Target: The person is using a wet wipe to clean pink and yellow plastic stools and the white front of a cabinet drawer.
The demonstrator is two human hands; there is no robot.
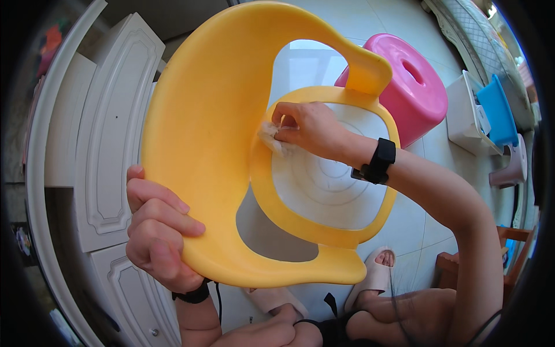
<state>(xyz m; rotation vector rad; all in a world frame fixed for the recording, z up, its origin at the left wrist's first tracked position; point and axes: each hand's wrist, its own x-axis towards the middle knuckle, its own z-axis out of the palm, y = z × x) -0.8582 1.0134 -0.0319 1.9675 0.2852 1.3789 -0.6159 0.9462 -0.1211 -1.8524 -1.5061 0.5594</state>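
Note:
A yellow plastic child's chair [202,115] with a curved backrest, two arms and a pale round-cornered seat pad [341,202] fills the middle of the view, tilted toward me. My left hand [159,231] is wrapped round the lower left edge of the backrest. Over the seat, my right hand [309,127] pinches a crumpled whitish wipe [270,139]. The wipe presses where the seat's yellow rim meets the backrest. A black band sits on my right wrist.
Behind the chair stands a pink stool [404,81] with a slot in its top. Farther right are a white bin [465,118], a blue plastic piece [498,110] and a pale pink stool [511,165]. White cabinets [118,133] line the left. A wooden chair [511,248] is at lower right.

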